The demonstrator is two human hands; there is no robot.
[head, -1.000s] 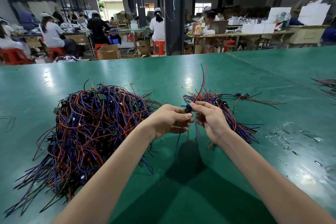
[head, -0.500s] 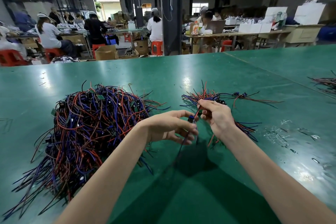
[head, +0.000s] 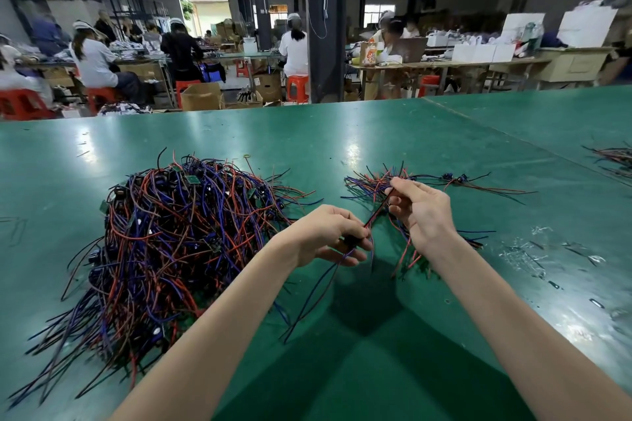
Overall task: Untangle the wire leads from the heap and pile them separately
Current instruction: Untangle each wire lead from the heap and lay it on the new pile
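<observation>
A big tangled heap [head: 164,243] of red, blue and black wire leads with small black parts lies on the left of the green table [head: 342,133]. A smaller separate pile [head: 372,183] of leads lies to the right, partly hidden behind my right hand. My left hand [head: 328,236] pinches the black end of one wire lead [head: 374,215], whose loose blue and black tails hang below the fingers. My right hand [head: 422,212] pinches the same lead higher up, so it runs taut between both hands above the table.
Two loose leads [head: 478,183] lie right of the small pile. Another bunch of wires [head: 615,157] sits at the far right edge. Small scraps [head: 526,253] are scattered at the right. Beyond the far table edge, people sit at workbenches and a dark pillar [head: 325,27] stands.
My hands have drawn apart along the lead: the left one lowered with the black end, the right one slid up and right along the wires.
</observation>
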